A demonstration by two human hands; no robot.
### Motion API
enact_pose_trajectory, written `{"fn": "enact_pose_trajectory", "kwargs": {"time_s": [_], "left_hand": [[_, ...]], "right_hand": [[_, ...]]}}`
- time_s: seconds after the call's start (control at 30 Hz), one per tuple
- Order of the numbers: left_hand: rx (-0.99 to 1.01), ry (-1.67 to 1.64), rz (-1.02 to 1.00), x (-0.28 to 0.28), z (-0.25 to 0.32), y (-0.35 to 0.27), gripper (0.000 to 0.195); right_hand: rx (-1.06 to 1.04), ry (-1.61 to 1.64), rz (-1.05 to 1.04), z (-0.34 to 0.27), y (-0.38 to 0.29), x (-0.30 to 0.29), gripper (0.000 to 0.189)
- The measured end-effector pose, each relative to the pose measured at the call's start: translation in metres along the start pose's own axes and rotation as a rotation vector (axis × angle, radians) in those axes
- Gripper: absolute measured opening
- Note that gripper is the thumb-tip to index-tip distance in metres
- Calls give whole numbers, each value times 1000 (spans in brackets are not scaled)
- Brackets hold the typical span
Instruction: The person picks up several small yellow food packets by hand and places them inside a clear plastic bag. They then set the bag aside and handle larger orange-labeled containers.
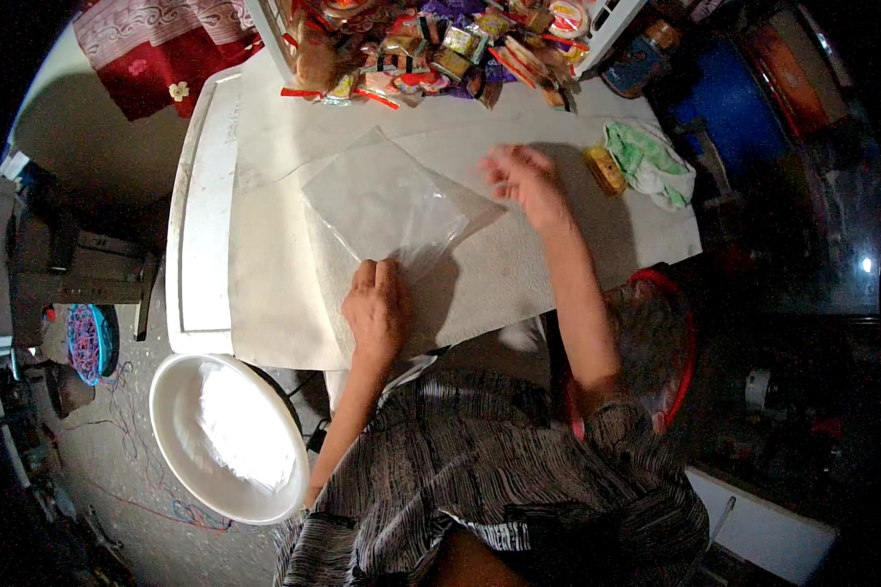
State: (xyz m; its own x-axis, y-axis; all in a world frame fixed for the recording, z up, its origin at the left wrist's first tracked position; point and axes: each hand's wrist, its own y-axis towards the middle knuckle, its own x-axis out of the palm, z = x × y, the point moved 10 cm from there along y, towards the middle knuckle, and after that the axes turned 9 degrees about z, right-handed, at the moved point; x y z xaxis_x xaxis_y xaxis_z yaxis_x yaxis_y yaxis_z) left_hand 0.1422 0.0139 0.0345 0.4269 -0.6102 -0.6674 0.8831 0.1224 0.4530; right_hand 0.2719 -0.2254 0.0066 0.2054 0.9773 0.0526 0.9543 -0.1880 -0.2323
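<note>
My left hand (pixel 376 308) grips the near corner of a clear flat plastic bag (pixel 382 194). The bag lies slantwise above the beige cloth on the table (pixel 279 293), and creases run through its near right side. To the right of the bag, my right hand (pixel 525 183) is raised over the cloth. It is blurred, with the fingers curled and partly apart, and nothing shows in it. Beyond the bag, a white plastic crate (pixel 600 38) has an open front, from which wrapped snacks (pixel 440 62) spill onto the table.
A yellow sponge or brush (pixel 604 170) and a green-and-white cloth (pixel 650 163) lie at the right. Left of my lap stands a white basin (pixel 169 440) with clear plastic bags (pixel 246 425) inside. A red-rimmed container (pixel 679 396) stands beside my right arm. Strings (pixel 191 513) trail across the floor.
</note>
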Motion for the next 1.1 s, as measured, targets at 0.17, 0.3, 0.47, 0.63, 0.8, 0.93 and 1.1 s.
{"fn": "enact_pose_trajectory", "kwargs": {"time_s": [0.17, 0.3, 0.47, 0.63, 0.8, 0.93, 1.1], "left_hand": [[54, 8, -2, 1, 5, 1, 8], [71, -6, -31, 3, 9, 2, 9], [93, -6, -13, -1, 8, 0, 8], [69, -61, 64, -7, 9, -1, 10], [84, -21, 24, -1, 7, -6, 14], [82, 0, 33, -1, 7, -8, 15], [117, -6, 81, -4, 7, -10, 13]], "right_hand": [[194, 390, 168, 0, 93, -33, 39], [263, 576, 237, 1, 148, -43, 35], [181, 588, 219, 3, 148, -47, 22], [265, 366, 132, 35, 91, -60, 17], [-161, 53, 433, -1, 3, -92, 15], [-308, 72, 416, -11, -40, -100, 10], [-80, 150, 118, -8, -96, -76, 12]]}}
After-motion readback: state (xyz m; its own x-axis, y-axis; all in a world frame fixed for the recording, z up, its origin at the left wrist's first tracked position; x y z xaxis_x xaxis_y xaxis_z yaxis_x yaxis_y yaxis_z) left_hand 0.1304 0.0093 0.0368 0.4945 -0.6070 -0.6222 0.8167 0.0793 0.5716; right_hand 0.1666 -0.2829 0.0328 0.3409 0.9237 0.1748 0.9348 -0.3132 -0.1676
